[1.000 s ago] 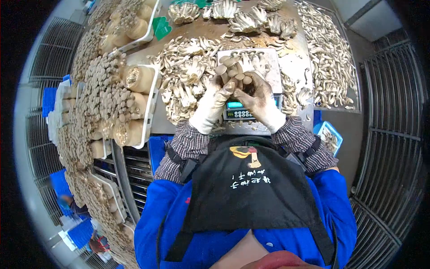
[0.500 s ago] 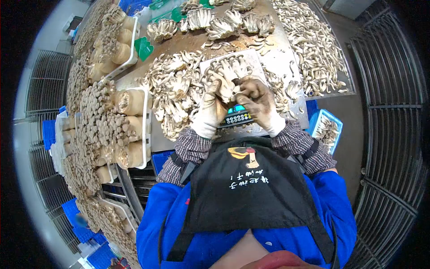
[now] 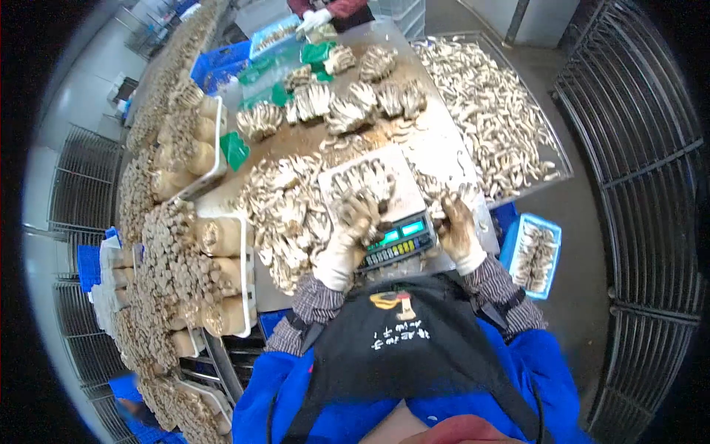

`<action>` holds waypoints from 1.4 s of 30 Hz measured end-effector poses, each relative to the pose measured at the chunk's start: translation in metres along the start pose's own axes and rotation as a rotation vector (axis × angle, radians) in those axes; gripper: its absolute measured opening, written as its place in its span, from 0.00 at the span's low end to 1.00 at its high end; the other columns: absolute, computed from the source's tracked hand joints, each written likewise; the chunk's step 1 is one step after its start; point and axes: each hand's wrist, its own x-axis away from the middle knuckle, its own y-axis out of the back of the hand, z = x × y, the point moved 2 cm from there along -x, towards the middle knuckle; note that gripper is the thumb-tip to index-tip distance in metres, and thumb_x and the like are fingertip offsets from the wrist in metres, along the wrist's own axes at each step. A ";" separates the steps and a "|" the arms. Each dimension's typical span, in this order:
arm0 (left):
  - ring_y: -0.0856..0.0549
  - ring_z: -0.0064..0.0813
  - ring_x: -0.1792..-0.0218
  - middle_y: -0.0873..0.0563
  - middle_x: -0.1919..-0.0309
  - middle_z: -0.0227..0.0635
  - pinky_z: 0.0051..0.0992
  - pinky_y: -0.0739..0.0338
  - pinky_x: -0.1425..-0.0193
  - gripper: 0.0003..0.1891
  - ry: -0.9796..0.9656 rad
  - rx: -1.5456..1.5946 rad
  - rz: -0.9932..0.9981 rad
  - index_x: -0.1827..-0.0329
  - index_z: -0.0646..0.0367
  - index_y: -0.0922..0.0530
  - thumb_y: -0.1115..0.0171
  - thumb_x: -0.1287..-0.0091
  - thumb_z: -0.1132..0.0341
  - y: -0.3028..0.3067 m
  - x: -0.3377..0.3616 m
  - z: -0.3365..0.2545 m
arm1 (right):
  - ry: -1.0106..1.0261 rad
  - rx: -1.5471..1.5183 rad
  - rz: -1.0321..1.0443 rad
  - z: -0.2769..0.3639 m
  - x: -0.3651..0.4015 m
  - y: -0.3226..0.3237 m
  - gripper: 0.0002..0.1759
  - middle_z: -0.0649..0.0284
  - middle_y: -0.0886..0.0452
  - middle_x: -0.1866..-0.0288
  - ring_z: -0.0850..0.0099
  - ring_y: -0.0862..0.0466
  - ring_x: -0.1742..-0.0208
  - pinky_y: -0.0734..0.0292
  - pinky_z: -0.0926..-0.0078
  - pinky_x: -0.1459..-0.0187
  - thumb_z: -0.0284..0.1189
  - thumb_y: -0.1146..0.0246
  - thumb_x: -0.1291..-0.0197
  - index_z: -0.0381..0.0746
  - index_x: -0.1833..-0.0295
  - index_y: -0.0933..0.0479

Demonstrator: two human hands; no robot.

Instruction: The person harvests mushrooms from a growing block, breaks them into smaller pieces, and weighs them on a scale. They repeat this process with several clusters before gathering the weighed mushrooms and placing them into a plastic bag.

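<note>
My left hand [image 3: 349,240], in a soiled white glove, is over the near left side of a scale [image 3: 403,238] with a lit display. Its fingers are bent around the lower end of a mushroom cluster [image 3: 364,181], whose stems point away over the white pan; the fingers partly hide its base. To the right of the scale, my right hand [image 3: 460,235] is gloved too, with its fingers apart beside loose mushrooms [image 3: 467,194]. I see nothing held in it. A heap of mushrooms [image 3: 288,222] lies left of the scale.
Mushroom clusters [image 3: 310,102] stand across the back of the table. Crates of mushroom bottles [image 3: 225,235] line the left. A tray of loose mushrooms [image 3: 488,111] is at the right, a blue basket [image 3: 534,255] below it. Another person's gloved hands [image 3: 314,20] work at the far end.
My right hand has come away from the cluster and moved right, off the scale. My left hand stays at the cluster, now lower over the pan. The view has tilted up, showing another person.
</note>
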 end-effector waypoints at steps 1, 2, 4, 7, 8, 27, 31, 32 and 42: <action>0.21 0.23 0.50 0.21 0.48 0.26 0.32 0.24 0.43 0.29 0.082 0.080 -0.148 0.35 0.52 0.29 0.29 0.37 0.57 -0.031 0.004 -0.014 | 0.017 -0.010 0.023 -0.001 -0.002 0.003 0.10 0.78 0.23 0.66 0.86 0.26 0.73 0.36 0.92 0.76 0.36 0.36 0.32 0.47 0.48 0.25; 0.21 0.23 0.48 0.22 0.46 0.27 0.29 0.23 0.45 0.31 0.137 -0.101 -0.186 0.32 0.53 0.32 0.30 0.36 0.58 -0.034 0.002 -0.018 | 0.036 0.014 0.018 -0.003 -0.005 0.007 0.10 0.77 0.23 0.66 0.85 0.26 0.73 0.36 0.91 0.77 0.36 0.36 0.32 0.48 0.49 0.25; 0.21 0.24 0.47 0.23 0.44 0.29 0.31 0.21 0.47 0.29 0.217 -0.202 -0.207 0.32 0.54 0.33 0.33 0.34 0.59 -0.046 0.002 -0.025 | 0.057 0.002 -0.023 -0.007 -0.010 0.015 0.14 0.73 0.24 0.64 0.83 0.24 0.73 0.35 0.91 0.81 0.34 0.38 0.30 0.42 0.43 0.28; 0.22 0.30 0.43 0.26 0.40 0.37 0.29 0.21 0.41 0.28 -0.038 -0.521 -0.284 0.33 0.60 0.38 0.36 0.35 0.72 -0.037 -0.012 -0.030 | 0.157 0.108 0.014 -0.003 -0.020 0.038 0.12 0.71 0.24 0.65 0.82 0.27 0.75 0.33 0.87 0.79 0.34 0.39 0.29 0.41 0.46 0.27; 0.25 0.33 0.37 0.28 0.38 0.40 0.28 0.24 0.35 0.29 0.032 -0.605 -0.293 0.35 0.64 0.40 0.38 0.37 0.80 -0.028 -0.013 -0.033 | 0.222 0.225 0.015 -0.009 -0.022 0.051 0.11 0.69 0.23 0.67 0.82 0.27 0.75 0.32 0.85 0.79 0.34 0.40 0.29 0.41 0.49 0.26; 0.19 0.28 0.46 0.17 0.47 0.39 0.26 0.25 0.40 0.22 0.411 -0.179 -0.192 0.39 0.72 0.27 0.37 0.31 0.66 -0.024 -0.063 0.079 | 0.175 0.867 0.162 -0.025 -0.091 0.033 0.21 0.56 0.16 0.67 0.69 0.20 0.67 0.24 0.71 0.62 0.41 0.35 0.35 0.29 0.54 0.21; 0.18 0.29 0.47 0.18 0.47 0.40 0.27 0.22 0.44 0.27 0.385 -0.256 -0.243 0.36 0.70 0.28 0.37 0.29 0.56 -0.018 -0.029 0.067 | 0.152 0.935 0.150 -0.026 -0.085 0.023 0.27 0.55 0.15 0.62 0.69 0.19 0.62 0.23 0.71 0.57 0.37 0.35 0.36 0.25 0.41 0.26; 0.17 0.27 0.50 0.20 0.45 0.39 0.26 0.19 0.47 0.30 0.357 -0.491 -0.131 0.35 0.69 0.29 0.37 0.29 0.52 -0.013 -0.020 0.065 | 0.213 1.027 0.113 -0.024 -0.083 0.021 0.31 0.54 0.15 0.60 0.69 0.19 0.60 0.23 0.72 0.55 0.36 0.35 0.35 0.24 0.35 0.30; 0.18 0.38 0.48 0.17 0.51 0.46 0.31 0.25 0.42 0.24 0.307 -1.016 0.043 0.41 0.69 0.25 0.39 0.29 0.55 -0.068 -0.024 0.021 | 0.109 0.877 0.156 -0.009 -0.050 0.029 0.18 0.61 0.18 0.68 0.74 0.20 0.69 0.24 0.77 0.67 0.35 0.38 0.32 0.28 0.51 0.22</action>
